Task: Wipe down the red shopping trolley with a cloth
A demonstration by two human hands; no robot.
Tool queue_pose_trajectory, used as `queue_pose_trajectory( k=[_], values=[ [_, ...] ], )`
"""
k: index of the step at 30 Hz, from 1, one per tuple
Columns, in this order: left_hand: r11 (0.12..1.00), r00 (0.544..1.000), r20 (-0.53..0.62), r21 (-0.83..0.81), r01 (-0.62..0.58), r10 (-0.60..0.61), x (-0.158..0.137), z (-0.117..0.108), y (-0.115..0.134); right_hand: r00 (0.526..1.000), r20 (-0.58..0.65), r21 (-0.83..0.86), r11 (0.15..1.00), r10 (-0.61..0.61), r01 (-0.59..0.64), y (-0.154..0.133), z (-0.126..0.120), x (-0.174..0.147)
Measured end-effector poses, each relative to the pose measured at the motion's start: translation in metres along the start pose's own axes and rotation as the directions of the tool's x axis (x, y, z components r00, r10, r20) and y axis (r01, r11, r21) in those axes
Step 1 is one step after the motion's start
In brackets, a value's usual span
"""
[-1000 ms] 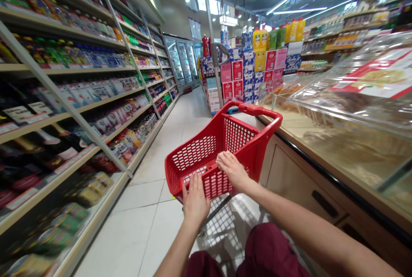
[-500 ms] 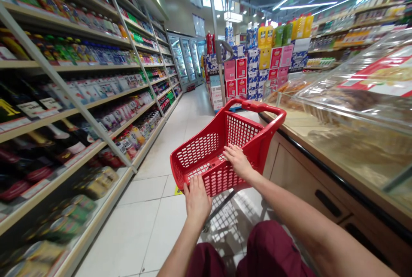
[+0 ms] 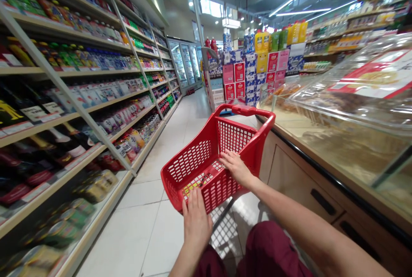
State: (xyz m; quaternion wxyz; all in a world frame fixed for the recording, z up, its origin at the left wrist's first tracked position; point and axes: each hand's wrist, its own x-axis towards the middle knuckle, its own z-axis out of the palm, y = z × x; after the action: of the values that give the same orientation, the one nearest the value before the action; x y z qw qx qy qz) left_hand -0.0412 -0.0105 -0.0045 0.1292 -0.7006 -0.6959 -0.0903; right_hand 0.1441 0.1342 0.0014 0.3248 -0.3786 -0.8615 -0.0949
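A red plastic shopping cart [image 3: 215,148] with perforated basket walls stands in front of my knees, turned at an angle, its handle at the far end. Nothing shows inside the basket. My left hand [image 3: 196,212] is hooked over the near corner of the rim, its fingers close together and reaching inward. Farther along the same near side, my right hand [image 3: 236,167] grips the rim, with its fingers bent over into the basket. Both thumbs are mostly hidden behind the hands and the rim.
Tall drink shelves [image 3: 119,92] run along the left. On the right is a wooden counter [image 3: 289,174] with clear plastic food boxes [image 3: 357,84]. Stacked cartons [image 3: 240,75] and glass-door fridges [image 3: 186,60] stand beyond, past the tiled floor [image 3: 151,221].
The cart has shifted left and slightly downward in view, with both hands moving along on its rim. A yellow floor mark now shows through the basket bottom.
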Motion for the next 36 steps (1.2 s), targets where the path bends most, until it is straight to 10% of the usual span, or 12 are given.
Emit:
queue_pose_trajectory(
  k=[9, 15, 24, 30, 36],
  values=[
    [0.985, 0.989, 0.128, -0.165, -0.046, 0.068, 0.019, -0.001, 0.03, 1.0, 0.014, 0.11, 0.994, 0.018, -0.019, -0.022, 0.01, 0.008],
    [0.989, 0.971, 0.239, -0.148, 0.012, 0.024, 0.033, -0.006, -0.011, 0.999, 0.014, 0.199, 0.98, -0.033, 0.029, -0.027, 0.011, 0.001],
    [0.92, 0.924, 0.188, -0.279, -0.276, 0.334, 0.036, 0.012, 0.007, 1.0, -0.021, 0.208, 0.978, -0.014, 0.018, -0.027, -0.005, -0.051],
    [0.98, 0.973, 0.174, -0.156, -0.123, 0.15, 0.049, 0.007, -0.006, 0.981, -0.112, 0.159, 0.978, 0.156, -0.137, -0.005, -0.017, -0.078],
    [0.959, 0.953, 0.194, -0.21, -0.191, 0.233, 0.049, 0.009, 0.015, 0.946, -0.14, 0.114, 0.954, 0.293, -0.278, -0.055, 0.017, -0.069]
  ],
)
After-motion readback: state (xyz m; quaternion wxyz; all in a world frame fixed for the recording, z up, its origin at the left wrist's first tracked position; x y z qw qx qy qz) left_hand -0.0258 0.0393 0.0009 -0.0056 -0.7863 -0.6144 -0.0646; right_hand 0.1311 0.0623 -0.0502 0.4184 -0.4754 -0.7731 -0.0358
